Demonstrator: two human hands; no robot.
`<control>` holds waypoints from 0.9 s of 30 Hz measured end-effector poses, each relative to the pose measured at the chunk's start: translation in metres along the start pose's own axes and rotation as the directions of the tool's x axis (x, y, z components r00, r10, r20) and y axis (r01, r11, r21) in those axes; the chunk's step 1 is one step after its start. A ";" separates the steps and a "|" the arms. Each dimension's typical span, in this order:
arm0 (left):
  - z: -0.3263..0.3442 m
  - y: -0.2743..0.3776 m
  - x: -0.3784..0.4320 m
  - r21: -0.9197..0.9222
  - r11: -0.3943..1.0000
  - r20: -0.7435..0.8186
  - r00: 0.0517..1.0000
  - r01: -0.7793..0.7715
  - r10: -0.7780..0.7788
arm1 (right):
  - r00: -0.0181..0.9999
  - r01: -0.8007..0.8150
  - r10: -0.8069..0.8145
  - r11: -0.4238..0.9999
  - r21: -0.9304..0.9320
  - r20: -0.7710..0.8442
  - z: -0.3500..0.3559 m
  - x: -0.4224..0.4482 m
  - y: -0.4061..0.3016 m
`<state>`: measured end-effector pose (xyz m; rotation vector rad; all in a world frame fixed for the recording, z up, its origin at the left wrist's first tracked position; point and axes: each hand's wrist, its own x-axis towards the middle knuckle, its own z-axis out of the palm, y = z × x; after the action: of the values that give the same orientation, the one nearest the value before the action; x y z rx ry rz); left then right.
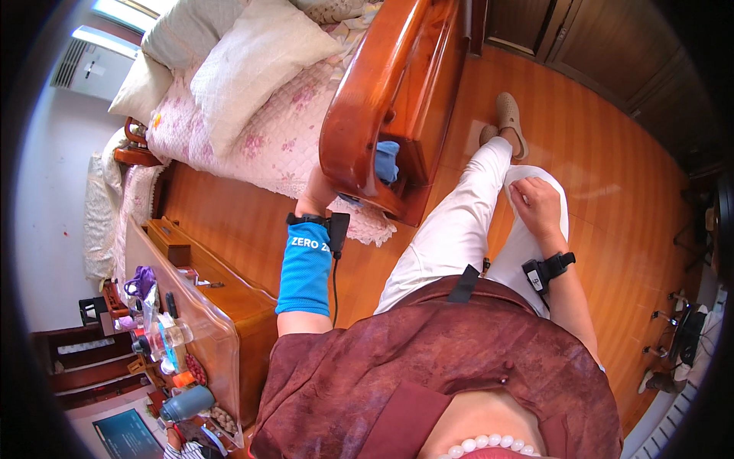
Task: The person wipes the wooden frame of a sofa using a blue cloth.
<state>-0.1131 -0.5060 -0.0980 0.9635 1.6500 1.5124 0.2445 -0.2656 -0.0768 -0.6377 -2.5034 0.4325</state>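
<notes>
My left hand [316, 192] reaches to the rounded end of the wooden sofa arm [350, 132]; its fingers are hidden behind the wood. A blue cloth [386, 162] lies in the open compartment of that arm, and a bit of dark blue material shows at its lower edge, near the hand. Resting on my white trouser leg at the knee, my right hand [537, 205] has loosely curled fingers, with nothing visible in them. Both wrists wear strapped devices, and a blue sleeve covers my left forearm. A floral quilted cover [258, 126] lies over the sofa seat.
Cream cushions [258, 63] lie on the sofa. A wooden coffee table [246, 310] stands at left, with a blue-grey bottle [188, 403], clear bottles and small items on top. Dark cabinet doors [608, 57] line the upper right. Another person's hand and striped sleeve [180, 450] show at lower left.
</notes>
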 end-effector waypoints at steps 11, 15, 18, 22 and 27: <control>0.032 -0.029 -0.010 -0.303 0.953 -0.255 0.965 -0.011 -0.070 | 1.000 -0.020 0.019 1.000 -0.016 -0.002 0.001 -0.002 0.001; 0.072 -0.011 -0.013 -0.647 0.735 -0.445 0.884 -0.205 -0.145 | 1.000 -0.012 0.012 1.000 -0.017 -0.006 -0.001 -0.005 0.002; 0.105 0.021 -0.031 -0.734 0.562 -0.580 0.782 -0.381 -0.227 | 1.000 0.017 -0.017 1.000 -0.023 -0.013 0.010 -0.011 0.010; 0.136 0.045 -0.038 -0.094 0.852 -0.815 0.532 -0.515 0.232 | 0.999 0.032 -0.032 0.998 -0.061 -0.010 0.012 -0.012 0.013; 0.129 0.099 -0.026 0.991 0.126 -0.063 0.680 -0.043 0.731 | 0.998 0.060 -0.062 0.995 -0.074 -0.032 0.008 -0.012 0.010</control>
<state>0.0190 -0.4619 -0.0101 1.9129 3.1671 0.9099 0.2527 -0.2649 -0.0921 -0.5897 -2.5079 0.3064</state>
